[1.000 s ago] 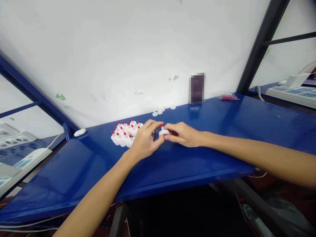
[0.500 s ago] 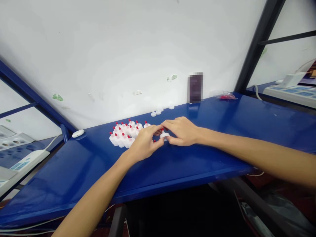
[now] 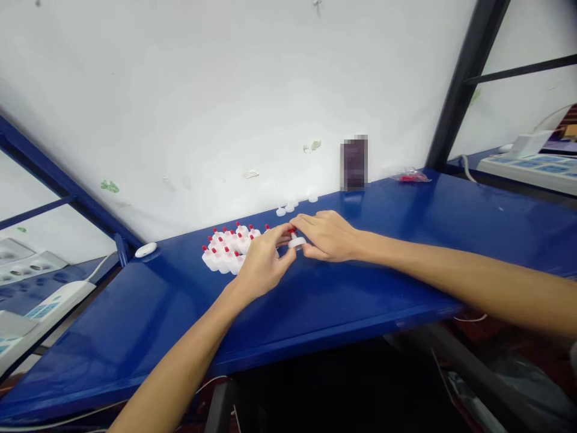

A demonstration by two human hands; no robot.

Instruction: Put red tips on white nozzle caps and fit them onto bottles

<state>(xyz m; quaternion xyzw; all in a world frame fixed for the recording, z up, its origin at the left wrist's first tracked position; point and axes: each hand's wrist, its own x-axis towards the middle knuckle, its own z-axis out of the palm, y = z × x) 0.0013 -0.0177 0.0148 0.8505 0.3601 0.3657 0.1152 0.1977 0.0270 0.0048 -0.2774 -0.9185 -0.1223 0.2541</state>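
The left hand (image 3: pixel 265 255) and the right hand (image 3: pixel 333 236) meet over a broad blue tabletop (image 3: pixel 279 325), fingers curled and closed on a small white plastic nozzle cap (image 3: pixel 297 243) from either side. The thumbs are at its round base; the index fingers come together by the pointed red plastic tip (image 3: pixel 292 231) at its top. The cap is roughly upright between the hands, near the middle of the tabletop; whether its base touches the surface cannot be told.

To the left stands a tight cluster of white plastic pieces with red tips (image 3: pixel 223 263). Beyond the hands, near the wall, are a few loose white plastic caps (image 3: pixel 290 208), and farther right lies a clear plastic bag with red contents (image 3: pixel 409 176).

The step in hand appears to be seating the red tip on the cap. The next move seems to call for steady thumbs below, straight downward pressure from the fingertips, and a check that the tip sits true.
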